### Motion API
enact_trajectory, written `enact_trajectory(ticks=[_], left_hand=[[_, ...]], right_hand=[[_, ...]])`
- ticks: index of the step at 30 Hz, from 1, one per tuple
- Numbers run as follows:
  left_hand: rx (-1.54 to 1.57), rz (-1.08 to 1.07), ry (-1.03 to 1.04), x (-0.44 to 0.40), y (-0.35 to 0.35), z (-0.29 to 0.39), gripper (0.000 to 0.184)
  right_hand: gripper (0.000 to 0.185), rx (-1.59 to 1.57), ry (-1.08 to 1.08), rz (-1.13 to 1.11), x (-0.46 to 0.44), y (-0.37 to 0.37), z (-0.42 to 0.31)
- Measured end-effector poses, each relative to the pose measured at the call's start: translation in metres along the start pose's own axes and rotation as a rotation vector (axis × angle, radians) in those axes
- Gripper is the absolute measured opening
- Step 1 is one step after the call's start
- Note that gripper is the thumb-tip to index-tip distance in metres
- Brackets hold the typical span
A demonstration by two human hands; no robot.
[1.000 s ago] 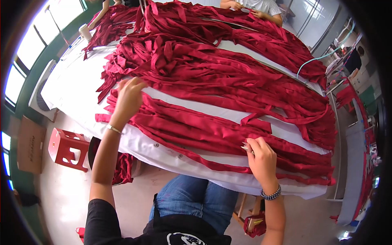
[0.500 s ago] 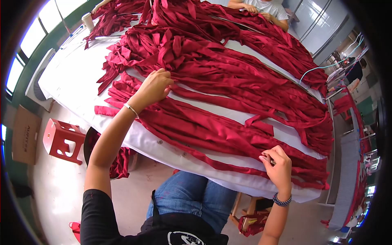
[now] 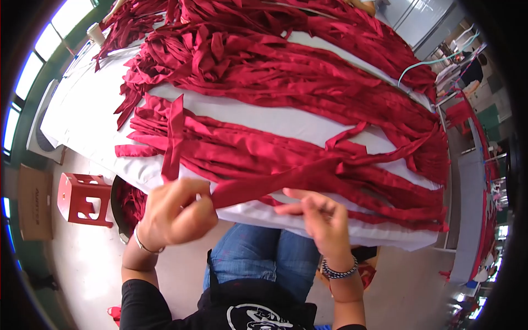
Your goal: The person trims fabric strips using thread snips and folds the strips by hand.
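At far left, a cardboard box (image 3: 36, 203) is seen beside a red stool (image 3: 69, 201). Then comes the white tabletop (image 3: 82, 110), laden with rows of red cloth (image 3: 236, 144). Over its near edge, the left hand (image 3: 180, 213) is curled tight, and a red strip (image 3: 258, 186) is gripped, stretched rightward over the nearest row. Just below the strip, the right hand (image 3: 325, 220) is held half-open, fingers loosely spread; whether anything is tucked inside cannot be told.

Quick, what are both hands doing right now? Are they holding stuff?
Left hand: closed, holding a red cloth strip.
Right hand: open, loosely spread; I can't tell if it holds anything small.
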State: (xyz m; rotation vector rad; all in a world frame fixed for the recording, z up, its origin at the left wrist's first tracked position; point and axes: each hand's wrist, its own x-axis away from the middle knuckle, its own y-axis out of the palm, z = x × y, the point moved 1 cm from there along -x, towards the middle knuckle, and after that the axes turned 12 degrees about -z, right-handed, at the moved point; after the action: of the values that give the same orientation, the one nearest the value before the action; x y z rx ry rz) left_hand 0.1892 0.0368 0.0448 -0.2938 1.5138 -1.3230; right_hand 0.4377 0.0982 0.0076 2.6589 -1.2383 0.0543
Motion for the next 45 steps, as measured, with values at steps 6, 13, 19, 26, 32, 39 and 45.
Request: enact_trajectory(ticks=[6,13,19,26,32,39,45], left_hand=[[0.476,-0.343,-0.162,0.024,0.022,0.039,0.023],[1.567,0.013,-0.584,0.025,0.085,0.077,0.030],[1.355,-0.181,-0.663,0.025,0.098,0.095,0.013],[1.239,-0.109,-0.632,0.031,0.094,0.104,0.014],[1.178,-0.082,-0.607,0.031,0.092,0.111,0.015],[1.170,-0.069,-0.537,0.031,0.092,0.109,0.016],[1.118,-0.049,-0.509,0.029,0.092,0.109,0.015]], right_hand=[[0.016,-0.370,0.032,0.147,0.010,0.023,0.028],[0.015,-0.180,-0.028,0.240,0.046,0.017,0.030],[0.024,0.433,-0.037,0.412,0.076,0.010,0.036],[0.023,0.920,-0.193,0.183,0.097,0.024,0.036],[0.032,1.104,-0.266,0.255,0.092,0.031,0.043],[0.034,1.229,-0.320,0.303,0.088,0.033,0.046],[0.028,1.277,-0.309,0.284,0.089,0.033,0.042]])
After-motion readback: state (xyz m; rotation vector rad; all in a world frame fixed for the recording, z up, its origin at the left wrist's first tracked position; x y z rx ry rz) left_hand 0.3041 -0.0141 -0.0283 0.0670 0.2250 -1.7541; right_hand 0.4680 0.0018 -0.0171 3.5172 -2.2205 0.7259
